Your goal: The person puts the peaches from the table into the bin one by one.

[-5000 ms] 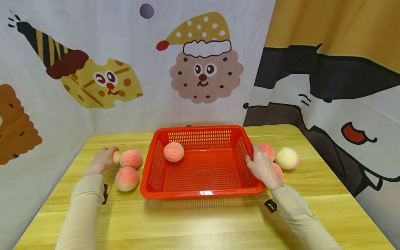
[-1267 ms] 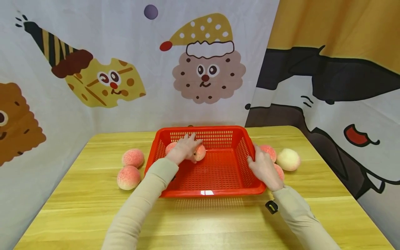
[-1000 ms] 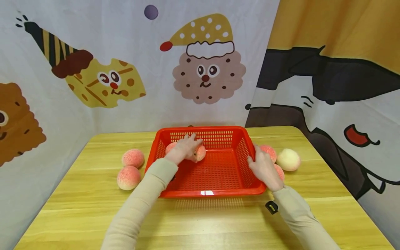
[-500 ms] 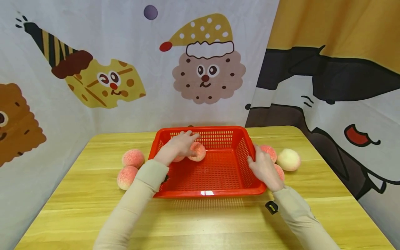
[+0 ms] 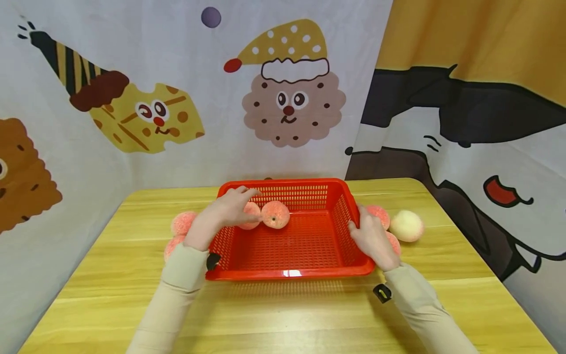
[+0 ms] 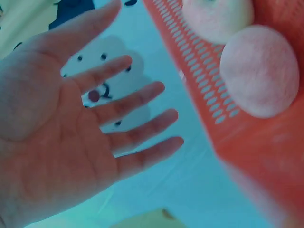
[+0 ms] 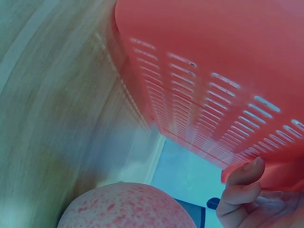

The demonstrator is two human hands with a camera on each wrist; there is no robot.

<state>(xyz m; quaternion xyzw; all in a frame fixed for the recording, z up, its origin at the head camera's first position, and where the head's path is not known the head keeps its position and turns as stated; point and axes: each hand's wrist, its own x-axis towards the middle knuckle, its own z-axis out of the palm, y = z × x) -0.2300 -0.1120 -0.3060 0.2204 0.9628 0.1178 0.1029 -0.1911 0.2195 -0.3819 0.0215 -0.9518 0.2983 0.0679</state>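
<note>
A red plastic basket (image 5: 287,273) with slotted walls stands mid-table. Inside, toward the back left, two pink peaches lie side by side: one peach (image 5: 275,215) in full view, the other peach (image 5: 251,215) partly covered by my left hand (image 5: 227,209). That hand hovers over the basket's left part, fingers spread; the left wrist view shows its palm bare. My right hand (image 5: 373,238) grips the basket's right rim, and in the right wrist view its curled fingers (image 7: 240,190) are at the slotted wall.
Left of the basket lie two more peaches, an upper peach (image 5: 182,223) and a lower peach (image 5: 171,246), half behind the left arm. Beyond the right hand are a pale peach (image 5: 407,226), a pink peach (image 5: 379,216) and another peach (image 5: 393,243). A printed curtain (image 5: 177,167) hangs behind the table.
My left hand carried a peach from the left group into the basket, beside the first one, let go of it and drew back to the left. The right hand stays on the rim.
</note>
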